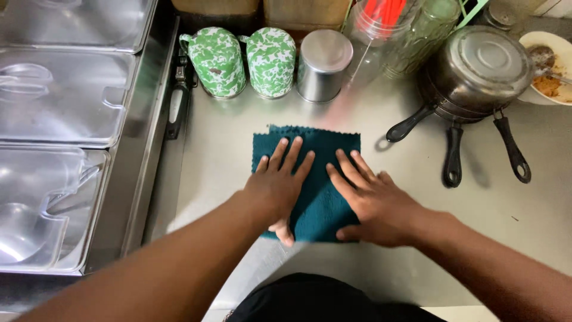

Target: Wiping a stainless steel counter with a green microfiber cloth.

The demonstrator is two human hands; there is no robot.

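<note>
A dark teal cloth, folded into a rough square, lies flat on the steel counter in front of me. My left hand rests palm down on the cloth's left half, fingers spread and pointing away from me. Beside it, my right hand presses flat on the right half, thumb at the cloth's near edge. Neither hand grips anything; both lie open on the fabric.
Two green-and-white patterned mugs and a steel canister stand behind the cloth. Stacked small pans with black handles sit at the right, a bowl with food beyond. Lidded steel food trays fill the left side. Glass jars stand at the back.
</note>
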